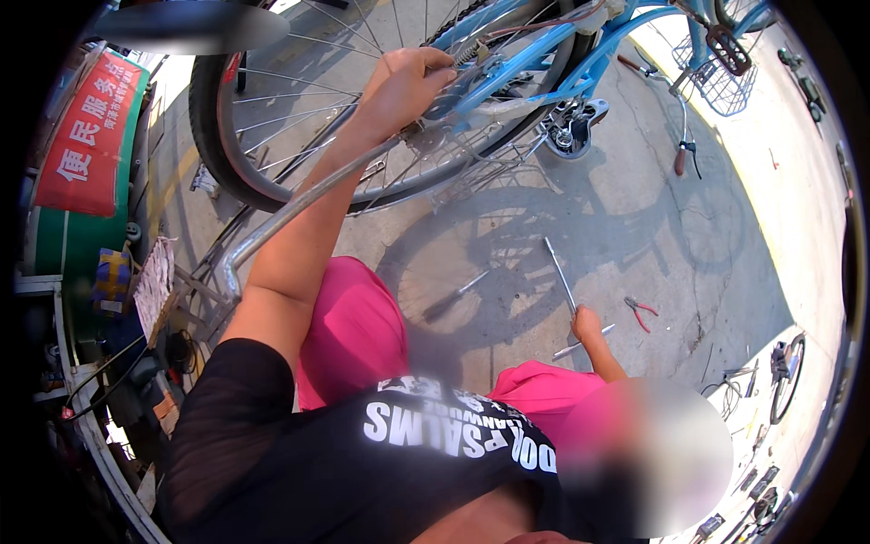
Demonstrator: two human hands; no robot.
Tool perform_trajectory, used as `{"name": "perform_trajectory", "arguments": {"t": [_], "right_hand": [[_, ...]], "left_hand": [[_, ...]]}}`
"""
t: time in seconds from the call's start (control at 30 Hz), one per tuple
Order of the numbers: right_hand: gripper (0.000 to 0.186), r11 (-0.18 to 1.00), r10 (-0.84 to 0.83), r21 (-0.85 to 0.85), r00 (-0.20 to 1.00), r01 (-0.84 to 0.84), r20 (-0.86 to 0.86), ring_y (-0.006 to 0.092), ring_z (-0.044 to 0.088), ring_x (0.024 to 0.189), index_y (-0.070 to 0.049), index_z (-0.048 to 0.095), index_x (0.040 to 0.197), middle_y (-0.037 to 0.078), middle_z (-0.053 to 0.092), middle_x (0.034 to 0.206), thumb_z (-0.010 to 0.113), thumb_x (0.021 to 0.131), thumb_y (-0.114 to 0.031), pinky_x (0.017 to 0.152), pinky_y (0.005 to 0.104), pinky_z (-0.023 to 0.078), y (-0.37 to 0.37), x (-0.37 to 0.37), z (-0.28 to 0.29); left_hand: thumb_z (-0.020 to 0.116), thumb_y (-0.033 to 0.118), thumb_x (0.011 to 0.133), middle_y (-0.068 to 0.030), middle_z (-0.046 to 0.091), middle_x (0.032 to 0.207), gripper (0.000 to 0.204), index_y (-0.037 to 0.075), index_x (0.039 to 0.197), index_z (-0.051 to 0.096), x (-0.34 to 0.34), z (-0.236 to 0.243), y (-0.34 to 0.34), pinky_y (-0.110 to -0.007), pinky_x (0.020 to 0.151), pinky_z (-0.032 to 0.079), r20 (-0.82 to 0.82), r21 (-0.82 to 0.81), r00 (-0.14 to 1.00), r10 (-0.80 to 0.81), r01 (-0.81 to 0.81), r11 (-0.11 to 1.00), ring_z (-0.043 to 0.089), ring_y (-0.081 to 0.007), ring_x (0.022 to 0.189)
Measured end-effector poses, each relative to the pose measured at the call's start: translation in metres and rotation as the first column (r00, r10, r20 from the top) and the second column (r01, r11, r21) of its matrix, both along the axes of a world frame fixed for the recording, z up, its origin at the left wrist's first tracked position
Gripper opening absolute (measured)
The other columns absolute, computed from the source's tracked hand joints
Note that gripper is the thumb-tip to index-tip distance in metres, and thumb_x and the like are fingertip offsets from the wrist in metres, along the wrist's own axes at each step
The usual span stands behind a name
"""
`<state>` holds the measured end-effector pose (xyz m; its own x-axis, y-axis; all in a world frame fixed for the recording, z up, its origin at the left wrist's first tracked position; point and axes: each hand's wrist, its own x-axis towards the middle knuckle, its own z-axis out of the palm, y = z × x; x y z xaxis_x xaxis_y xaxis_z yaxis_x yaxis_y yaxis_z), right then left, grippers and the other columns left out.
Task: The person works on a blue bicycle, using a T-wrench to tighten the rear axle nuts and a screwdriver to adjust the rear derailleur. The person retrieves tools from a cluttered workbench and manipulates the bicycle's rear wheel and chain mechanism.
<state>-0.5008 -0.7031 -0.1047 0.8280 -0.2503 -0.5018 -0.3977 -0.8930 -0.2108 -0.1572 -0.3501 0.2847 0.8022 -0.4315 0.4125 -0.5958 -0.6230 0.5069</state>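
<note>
A blue bicycle (pixel 517 77) stands upside down in front of me. At its wheel (pixel 349 186), my left hand (pixel 405 86) reaches in beside the hub, fingers bent and pinched near a small spring (pixel 468 56); what they hold is hidden. A bent metal tube (pixel 304 204) crosses in front of my left forearm. Low on the right, my right hand (pixel 587 321) is closed round a long, thin metal rod-like tool (pixel 559 272) near the ground. A metal bar (pixel 584 340) lies just below that hand; I cannot tell whether it belongs to the tool.
A screwdriver (pixel 458 295) and red-handled pliers (pixel 642 313) lie on the concrete. The bicycle's saddle (pixel 571 145) is near the ground, with handlebars (pixel 684 145) and a wire basket (pixel 720 86) beyond. A red banner (pixel 89 136) and clutter stand left; loose parts (pixel 766 503) lie lower right.
</note>
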Motion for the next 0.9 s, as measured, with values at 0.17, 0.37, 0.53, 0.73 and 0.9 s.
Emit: {"name": "perform_trajectory", "arguments": {"t": [0.17,0.37,0.53,0.73,0.9], "right_hand": [[0.018,0.991,0.133,0.021,0.988,-0.135,0.075,0.0406,0.061,0.085,0.0,0.063,0.09,0.024,0.063,0.086,0.06,0.08,-0.015,0.077,0.0472,0.049,-0.019,0.022,-0.005],[0.016,0.881,0.087,0.3,0.749,-0.365,0.656,0.0402,0.059,0.086,0.001,0.064,0.093,0.021,0.063,0.09,0.057,0.086,-0.011,0.076,0.0434,0.047,0.092,0.192,0.24],[0.015,0.766,-0.121,0.352,0.418,-0.538,0.901,0.0368,0.06,0.082,-0.002,0.062,0.098,0.016,0.06,0.094,0.059,0.084,-0.007,0.071,0.0406,0.048,0.174,0.272,0.341],[0.026,0.937,0.089,-0.025,0.168,-0.348,0.982,0.0309,0.061,0.069,-0.01,0.061,0.107,0.01,0.058,0.088,0.06,0.081,-0.007,0.058,0.0382,0.049,0.208,0.297,0.365],[0.029,0.918,0.322,-0.253,0.201,-0.304,0.925,0.0302,0.062,0.063,-0.013,0.061,0.109,0.009,0.062,0.076,0.058,0.08,-0.008,0.054,0.0401,0.049,0.2,0.304,0.369]], "left_hand": [[0.057,0.008,0.088,-0.0083,0.065,0.069,0.026,-0.001,0.111,0.064,-0.006,0.01,0.003,-0.025,0.051,0.045,-0.256,-0.052,0.967,-0.007,-0.007,0.999,0.058,-0.0098,0.053],[0.054,0.01,0.09,-0.0084,0.064,0.068,0.028,-0.002,0.113,0.062,-0.014,0.007,0.001,-0.026,0.052,0.046,-0.331,-0.158,0.944,0.001,-0.057,0.986,0.058,-0.01,0.052],[0.058,0.013,0.088,-0.0146,0.066,0.073,0.025,0.0,0.109,0.064,-0.014,0.006,0.006,-0.03,0.057,0.048,-0.096,-0.061,0.995,0.036,-0.042,0.997,0.061,-0.0168,0.055],[0.06,0.011,0.082,-0.0162,0.066,0.087,0.015,0.004,0.093,0.068,-0.01,-0.002,0.011,-0.037,0.071,0.05,0.161,0.044,0.987,0.027,-0.034,0.998,0.064,-0.0318,0.081],[0.059,0.011,0.082,-0.0137,0.066,0.09,0.012,0.005,0.089,0.067,-0.009,-0.001,0.015,-0.038,0.066,0.051,0.266,0.208,0.962,0.059,-0.118,0.971,0.065,-0.0312,0.08]]}}
